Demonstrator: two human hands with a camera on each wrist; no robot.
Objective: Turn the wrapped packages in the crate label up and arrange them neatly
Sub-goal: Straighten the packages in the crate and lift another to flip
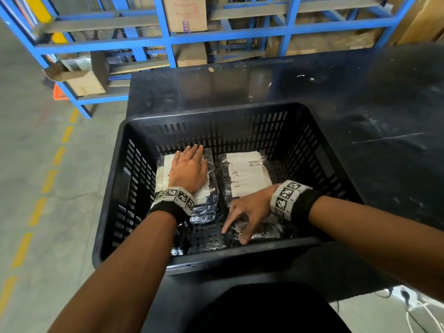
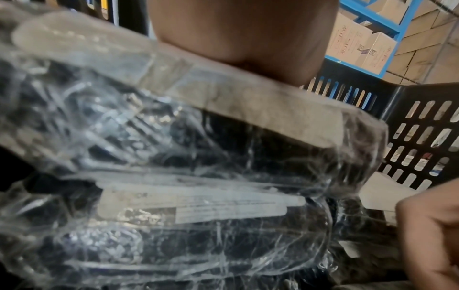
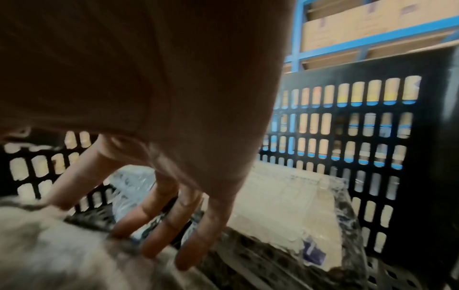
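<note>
A black slotted crate (image 1: 216, 111) stands on a black table and holds several plastic-wrapped packages. My left hand (image 1: 189, 168) lies flat, fingers straight, on the labelled top of the left stack (image 1: 206, 200). The left wrist view shows my palm (image 2: 236, 39) pressing that top package (image 2: 248, 102), with another labelled package (image 2: 198, 206) beneath it. At the back right, a package (image 1: 247, 174) lies with its white label up. My right hand (image 1: 241, 221) has its fingers (image 3: 159, 245) spread, and the tips touch a crumpled package (image 1: 266, 230) by the crate's near wall. No label shows on that one.
Blue steel racking (image 1: 168, 39) with cardboard boxes (image 1: 185, 13) stands behind the table (image 1: 360, 92). A concrete floor with a dashed yellow line (image 1: 48, 183) lies to the left. Bare crate floor (image 1: 206, 234) shows between my two wrists.
</note>
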